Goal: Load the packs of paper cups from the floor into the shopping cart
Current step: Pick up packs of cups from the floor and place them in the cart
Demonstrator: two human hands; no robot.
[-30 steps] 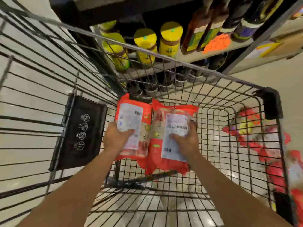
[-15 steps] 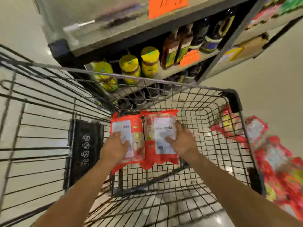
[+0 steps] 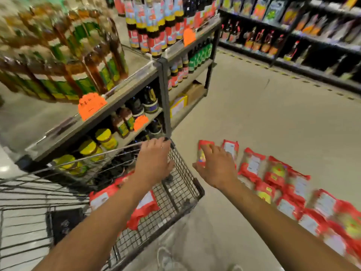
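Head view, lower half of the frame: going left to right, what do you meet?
Cart's black panel → red packs in the cart → left hand over the cart's rim → right hand → red packs on the floor.

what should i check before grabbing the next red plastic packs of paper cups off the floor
1. Right hand empty and open: ok, fingers spread, holding nothing.
2. Left hand free: ok, it holds nothing, over the corner of the black wire shopping cart; contact cannot tell.
3. Red plastic packs in the cart settled inside: ok, lying in the basket.
4. Nearest red plastic pack on the floor within reach: ok, just beyond the right fingertips.
5. Room left in the cart: ok, mostly bare wire.
6. Remaining floor packs count: cannot tell, blurred.
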